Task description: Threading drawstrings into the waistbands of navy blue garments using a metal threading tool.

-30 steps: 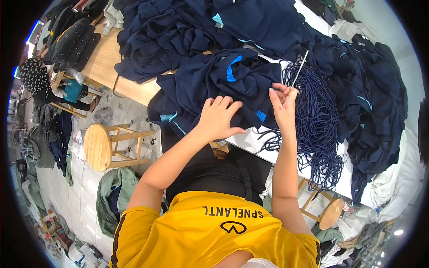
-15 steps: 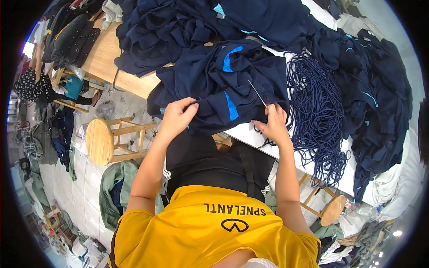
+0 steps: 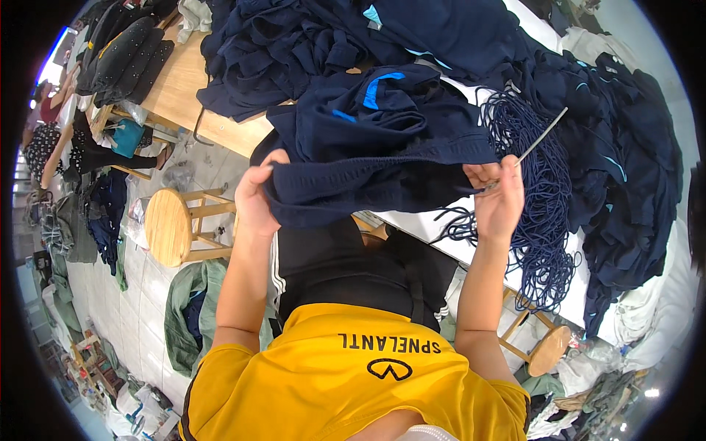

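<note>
A navy garment (image 3: 346, 187) with a gathered elastic waistband is stretched between my hands, just above the table's near edge. My left hand (image 3: 257, 198) grips the band's left end, its thumb on top. My right hand (image 3: 501, 202), at the right end, holds a thin metal rod (image 3: 543, 134) that slants up to the right. The rod's lower end sits by the band; whether it enters the fabric I cannot tell. Bright blue strips (image 3: 382, 90) show on the garment's cloth behind the waistband. A tangle of navy cords (image 3: 533, 220) lies beside my right hand.
Navy garments (image 3: 287, 51) are heaped at the back, with more (image 3: 625, 169) at the right. A wooden stool (image 3: 168, 228) stands left, another (image 3: 548, 350) lower right. Green cloth (image 3: 184, 323) lies low on the left. People (image 3: 55, 140) are at the far left.
Both hands have moved apart, lifting the waistband and pulling it taut. The rod has swung from leaning up-left to pointing up-right.
</note>
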Available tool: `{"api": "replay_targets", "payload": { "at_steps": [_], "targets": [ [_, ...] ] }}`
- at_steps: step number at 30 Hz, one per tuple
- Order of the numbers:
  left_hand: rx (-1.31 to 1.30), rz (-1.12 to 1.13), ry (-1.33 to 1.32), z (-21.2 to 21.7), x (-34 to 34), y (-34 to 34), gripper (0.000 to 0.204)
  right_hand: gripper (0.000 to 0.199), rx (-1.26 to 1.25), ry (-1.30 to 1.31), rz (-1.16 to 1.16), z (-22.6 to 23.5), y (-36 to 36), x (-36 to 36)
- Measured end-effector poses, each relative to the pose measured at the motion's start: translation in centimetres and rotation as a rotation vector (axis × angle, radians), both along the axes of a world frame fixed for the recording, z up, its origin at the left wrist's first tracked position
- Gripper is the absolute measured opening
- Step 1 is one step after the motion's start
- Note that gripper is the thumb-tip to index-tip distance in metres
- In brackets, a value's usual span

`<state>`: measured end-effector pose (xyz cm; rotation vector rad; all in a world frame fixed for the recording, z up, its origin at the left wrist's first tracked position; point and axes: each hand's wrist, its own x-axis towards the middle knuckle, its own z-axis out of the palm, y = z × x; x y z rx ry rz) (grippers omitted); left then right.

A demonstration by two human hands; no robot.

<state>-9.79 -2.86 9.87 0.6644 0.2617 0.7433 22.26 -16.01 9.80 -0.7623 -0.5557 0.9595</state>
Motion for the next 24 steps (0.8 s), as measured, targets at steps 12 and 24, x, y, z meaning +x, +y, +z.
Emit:
{"api": "replay_targets", "payload": {
  "at_steps": [12,24],
  "targets": [
    [0.411,0.237,1.024,-6.4,1.3,7.0,0.025,0.01,-0.369,0.086,0.109,-2.0,3.7,2.5],
    [1.415,0.302,1.033,0.0,12.3,5.3,0.017,0.024,-0.414,-0.315,-0.062,0.8,3.1,-0.7]
  ]
}}
